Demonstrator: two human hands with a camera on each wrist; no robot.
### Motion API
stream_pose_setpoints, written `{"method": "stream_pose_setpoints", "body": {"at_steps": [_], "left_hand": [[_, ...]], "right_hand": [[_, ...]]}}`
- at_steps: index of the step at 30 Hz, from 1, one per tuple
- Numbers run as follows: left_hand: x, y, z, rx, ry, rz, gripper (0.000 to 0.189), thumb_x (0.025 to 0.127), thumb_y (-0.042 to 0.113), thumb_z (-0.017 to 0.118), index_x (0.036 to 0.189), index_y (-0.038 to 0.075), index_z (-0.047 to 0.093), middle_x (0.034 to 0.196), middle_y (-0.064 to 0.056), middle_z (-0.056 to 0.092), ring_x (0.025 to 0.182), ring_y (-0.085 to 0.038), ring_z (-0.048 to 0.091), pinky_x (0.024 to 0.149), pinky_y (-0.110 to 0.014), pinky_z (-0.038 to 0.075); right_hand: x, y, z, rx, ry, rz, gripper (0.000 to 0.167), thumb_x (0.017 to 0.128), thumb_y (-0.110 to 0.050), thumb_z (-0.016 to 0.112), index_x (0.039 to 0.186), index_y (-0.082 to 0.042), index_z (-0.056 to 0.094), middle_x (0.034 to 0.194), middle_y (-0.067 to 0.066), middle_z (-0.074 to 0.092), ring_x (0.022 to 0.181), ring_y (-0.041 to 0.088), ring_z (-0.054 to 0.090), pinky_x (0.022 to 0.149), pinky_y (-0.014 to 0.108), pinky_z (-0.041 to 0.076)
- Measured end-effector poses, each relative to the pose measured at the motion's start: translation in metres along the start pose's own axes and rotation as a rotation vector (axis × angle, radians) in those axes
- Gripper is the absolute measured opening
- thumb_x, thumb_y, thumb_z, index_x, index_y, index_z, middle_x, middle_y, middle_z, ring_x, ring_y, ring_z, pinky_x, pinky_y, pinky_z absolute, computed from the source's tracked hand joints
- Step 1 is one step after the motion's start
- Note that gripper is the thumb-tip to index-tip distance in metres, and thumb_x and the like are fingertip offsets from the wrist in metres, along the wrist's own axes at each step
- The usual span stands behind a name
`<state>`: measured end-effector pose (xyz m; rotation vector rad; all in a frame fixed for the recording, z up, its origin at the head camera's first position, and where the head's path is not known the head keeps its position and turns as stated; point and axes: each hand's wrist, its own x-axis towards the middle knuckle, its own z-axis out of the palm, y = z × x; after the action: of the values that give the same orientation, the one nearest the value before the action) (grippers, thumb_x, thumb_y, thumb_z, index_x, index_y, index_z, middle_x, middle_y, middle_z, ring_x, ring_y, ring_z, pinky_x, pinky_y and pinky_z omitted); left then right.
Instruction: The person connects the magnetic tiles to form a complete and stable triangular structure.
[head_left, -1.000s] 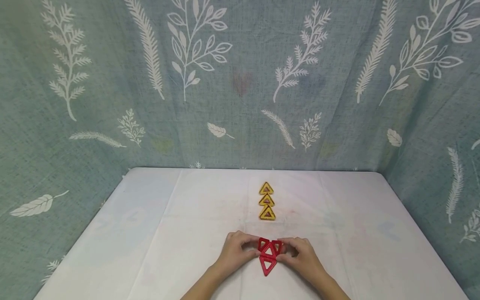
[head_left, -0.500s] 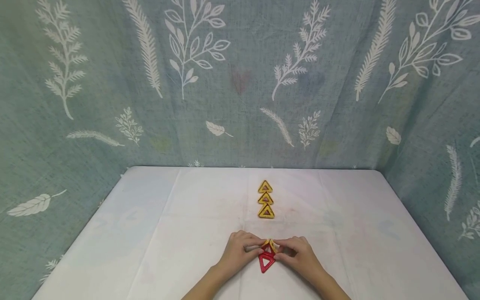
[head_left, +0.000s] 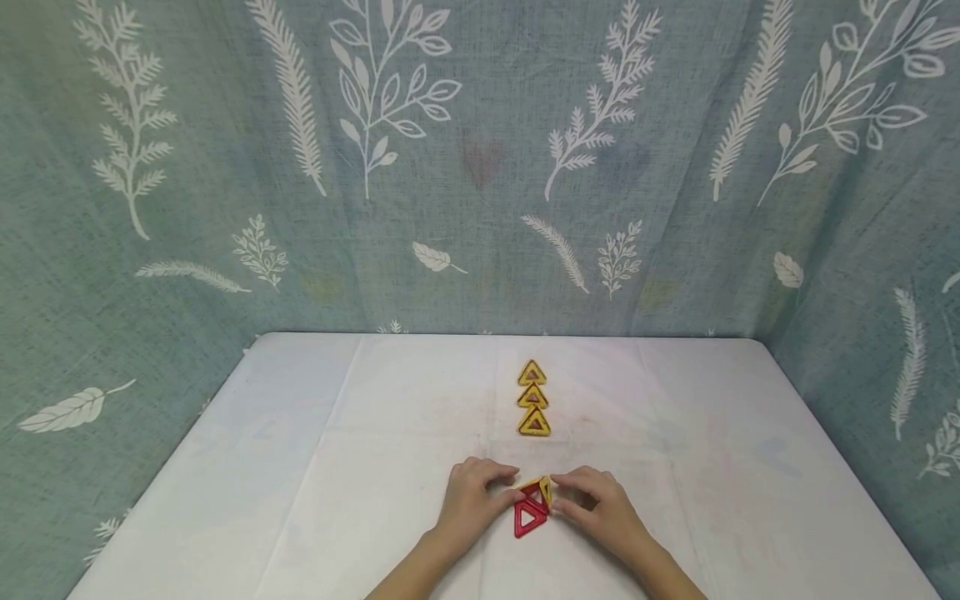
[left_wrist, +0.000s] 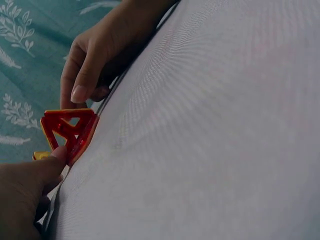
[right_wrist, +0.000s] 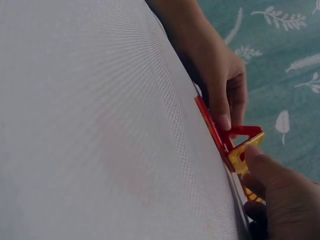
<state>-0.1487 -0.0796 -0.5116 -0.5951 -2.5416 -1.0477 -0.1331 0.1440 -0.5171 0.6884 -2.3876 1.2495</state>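
Observation:
A small cluster of triangular magnetic tiles lies at the near middle of the table, one red triangle flat and others tilted up behind it, red on one face and yellow on the other. My left hand holds the left side, its thumb on a red tile and its index finger raised above. On the right side, my right hand pinches a raised tile, thumb over the yellow face in the right wrist view. That hand's far fingers are partly hidden there.
Beyond the hands, three yellow triangular stacks stand in a line pointing away on the white-covered table. A teal curtain with white leaf prints surrounds the back and sides.
The two side tiles have been folded up and inward, so yellow now shows on them. The cluster has turned slightly, its near tip swinging left. My left index finger has lifted off.

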Motion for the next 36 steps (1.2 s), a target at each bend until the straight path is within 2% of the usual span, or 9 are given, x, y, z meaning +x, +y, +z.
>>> {"method": "stream_pose_setpoints", "body": {"at_steps": [4, 9, 12, 16, 20, 23, 26, 30, 36], "left_hand": [[0.001, 0.000, -0.001, 0.039, 0.018, -0.037, 0.019, 0.070, 0.030, 0.080, 0.085, 0.022, 0.072, 0.076, 0.017, 0.066, 0.071, 0.000, 0.051, 0.073, -0.028, 0.037], [0.003, 0.000, -0.002, 0.037, -0.035, -0.031, 0.009, 0.076, 0.030, 0.076, 0.082, 0.026, 0.072, 0.076, 0.020, 0.064, 0.072, 0.002, 0.051, 0.073, -0.026, 0.035], [0.003, -0.001, -0.003, 0.007, -0.058, -0.014, 0.009, 0.079, 0.029, 0.074, 0.086, 0.025, 0.074, 0.079, 0.019, 0.066, 0.074, 0.002, 0.053, 0.073, -0.026, 0.036], [0.003, -0.002, -0.004, -0.046, -0.083, 0.009, 0.012, 0.081, 0.027, 0.073, 0.092, 0.022, 0.075, 0.083, 0.017, 0.069, 0.075, 0.001, 0.054, 0.074, -0.027, 0.037], [0.001, -0.003, -0.005, -0.071, -0.114, 0.058, 0.025, 0.076, 0.033, 0.076, 0.098, 0.021, 0.074, 0.089, 0.016, 0.069, 0.081, -0.001, 0.055, 0.079, -0.030, 0.038], [-0.001, -0.003, -0.009, -0.044, -0.154, 0.075, 0.041, 0.069, 0.041, 0.079, 0.104, 0.020, 0.072, 0.094, 0.015, 0.067, 0.088, -0.004, 0.054, 0.082, -0.032, 0.037], [-0.003, -0.004, -0.015, 0.020, -0.192, 0.071, 0.053, 0.062, 0.048, 0.080, 0.106, 0.021, 0.072, 0.096, 0.015, 0.061, 0.090, -0.006, 0.050, 0.082, -0.032, 0.035], [-0.004, -0.006, -0.020, 0.090, -0.201, 0.068, 0.048, 0.062, 0.049, 0.081, 0.100, 0.022, 0.072, 0.092, 0.014, 0.056, 0.087, -0.006, 0.047, 0.078, -0.031, 0.034], [-0.003, -0.007, -0.020, 0.101, -0.200, 0.024, 0.034, 0.065, 0.047, 0.080, 0.087, 0.024, 0.069, 0.086, 0.014, 0.054, 0.081, -0.004, 0.045, 0.076, -0.030, 0.035]], "right_hand": [[0.001, 0.001, 0.001, -0.029, -0.020, 0.029, 0.035, 0.072, -0.017, 0.080, 0.105, -0.013, 0.072, 0.095, -0.008, 0.069, 0.075, 0.003, 0.056, 0.065, 0.021, 0.037], [0.005, 0.004, 0.001, -0.088, -0.064, -0.003, 0.039, 0.075, -0.021, 0.077, 0.113, -0.013, 0.069, 0.108, -0.004, 0.069, 0.075, 0.000, 0.054, 0.066, 0.022, 0.035], [0.006, 0.005, 0.001, -0.096, -0.086, -0.024, 0.039, 0.077, -0.023, 0.076, 0.114, -0.014, 0.069, 0.110, -0.002, 0.070, 0.075, -0.001, 0.055, 0.065, 0.022, 0.033], [0.005, 0.007, 0.000, -0.101, -0.105, -0.031, 0.037, 0.077, -0.024, 0.076, 0.112, -0.014, 0.070, 0.106, -0.004, 0.071, 0.081, 0.001, 0.059, 0.065, 0.021, 0.032], [0.003, 0.007, 0.000, -0.099, -0.102, -0.029, 0.033, 0.076, -0.021, 0.077, 0.108, -0.013, 0.071, 0.099, -0.007, 0.070, 0.072, -0.002, 0.051, 0.065, 0.020, 0.032], [0.003, 0.006, 0.000, -0.087, -0.092, -0.019, 0.030, 0.074, -0.017, 0.078, 0.103, -0.013, 0.073, 0.094, -0.010, 0.067, 0.067, -0.004, 0.043, 0.063, 0.018, 0.032], [0.002, 0.004, 0.000, -0.074, -0.088, 0.005, 0.026, 0.073, -0.015, 0.078, 0.099, -0.015, 0.074, 0.090, -0.012, 0.064, 0.068, -0.004, 0.041, 0.063, 0.018, 0.032], [0.001, 0.004, 0.000, -0.062, -0.075, 0.004, 0.021, 0.071, -0.016, 0.080, 0.092, -0.019, 0.074, 0.085, -0.014, 0.063, 0.069, -0.003, 0.041, 0.062, 0.017, 0.032], [0.000, 0.006, 0.000, -0.034, -0.052, -0.027, 0.016, 0.070, -0.018, 0.081, 0.084, -0.022, 0.073, 0.078, -0.017, 0.061, 0.066, -0.003, 0.043, 0.061, 0.017, 0.032]]}}
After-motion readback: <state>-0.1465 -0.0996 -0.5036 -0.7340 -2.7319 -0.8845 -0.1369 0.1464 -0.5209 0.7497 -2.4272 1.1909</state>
